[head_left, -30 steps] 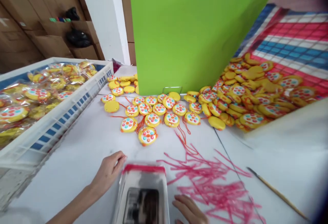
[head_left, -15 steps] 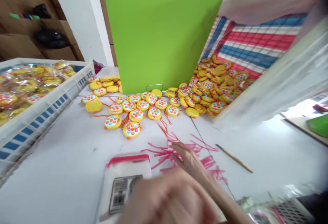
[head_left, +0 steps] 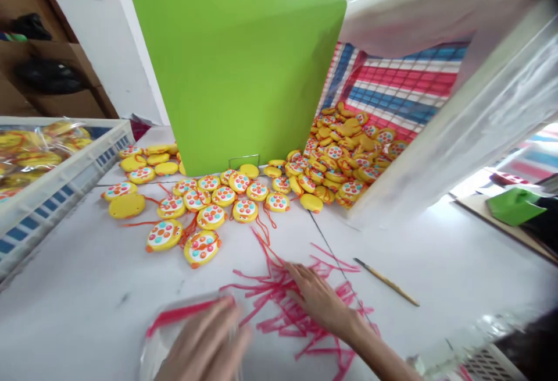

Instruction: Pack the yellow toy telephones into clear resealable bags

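My left hand (head_left: 209, 340), smeared by motion, hovers over or touches the stack of clear plastic bags (head_left: 153, 346) with a pink top edge (head_left: 187, 314). Its fingers look stretched out, with nothing visible in them. My right hand (head_left: 311, 294) lies over a loose heap of pink plastic strips (head_left: 288, 323), fingers extended and thumb apart. An orange cord (head_left: 264, 232) runs toward its fingertips. Beyond both hands lie several yellow animal-shaped toys (head_left: 203, 247) with coloured dots on white faces and orange cords attached.
A pen-like tool (head_left: 386, 281) with a dark tip lies at right. At left stands a white crate (head_left: 100, 157) of bagged toys. A green panel (head_left: 235, 67) rises behind the toys, and a larger toy pile (head_left: 335, 154) spills beside a plastic-wrapped post (head_left: 418, 154).
My left hand has moved left, from in front of my right forearm to over the plastic bags. My right hand remains on the pink strips. The view has shifted and tilted.
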Tool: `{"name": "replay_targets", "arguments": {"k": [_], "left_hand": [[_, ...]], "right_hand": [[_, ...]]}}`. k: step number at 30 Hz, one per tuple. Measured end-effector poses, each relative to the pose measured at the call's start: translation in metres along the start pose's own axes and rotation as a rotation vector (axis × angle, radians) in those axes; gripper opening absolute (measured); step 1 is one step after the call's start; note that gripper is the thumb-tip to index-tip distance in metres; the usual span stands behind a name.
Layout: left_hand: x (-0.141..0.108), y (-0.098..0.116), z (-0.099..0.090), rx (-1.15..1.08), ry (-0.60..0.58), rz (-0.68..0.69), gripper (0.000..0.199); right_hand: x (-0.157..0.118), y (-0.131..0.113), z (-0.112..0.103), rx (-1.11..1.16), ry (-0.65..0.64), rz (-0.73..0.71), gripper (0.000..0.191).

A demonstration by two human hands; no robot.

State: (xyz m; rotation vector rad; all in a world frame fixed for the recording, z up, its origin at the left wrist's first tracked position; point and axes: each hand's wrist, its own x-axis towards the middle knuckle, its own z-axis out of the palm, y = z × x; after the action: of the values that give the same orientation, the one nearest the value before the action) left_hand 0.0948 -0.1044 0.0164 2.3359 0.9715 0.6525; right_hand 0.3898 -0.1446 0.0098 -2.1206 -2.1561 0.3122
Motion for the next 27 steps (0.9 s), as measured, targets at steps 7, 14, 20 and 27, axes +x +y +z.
{"name": "replay_targets", "arguments": {"k": [7, 14, 20, 27], "left_hand": [[0.070, 0.002, 0.046, 0.248, -0.506, -0.176, 0.065], [0.090, 0.009, 0.058, 0.305, -0.636, -0.263, 0.077], [0.096, 0.005, 0.063, 0.312, -0.694, -0.272, 0.085], [0.117, 0.008, 0.071, 0.271, -0.652, -0.236, 0.096]], "right_hand": [[0.011, -0.025, -0.004, 0.041, 0.042, -0.086, 0.041], [0.037, -0.045, 0.018, 0.075, 0.014, -0.131, 0.038], [-0.009, -0.035, 0.003, 0.170, -0.022, -0.228, 0.043], [-0.007, 0.004, -0.004, 0.137, 0.146, -0.084, 0.036]]}}
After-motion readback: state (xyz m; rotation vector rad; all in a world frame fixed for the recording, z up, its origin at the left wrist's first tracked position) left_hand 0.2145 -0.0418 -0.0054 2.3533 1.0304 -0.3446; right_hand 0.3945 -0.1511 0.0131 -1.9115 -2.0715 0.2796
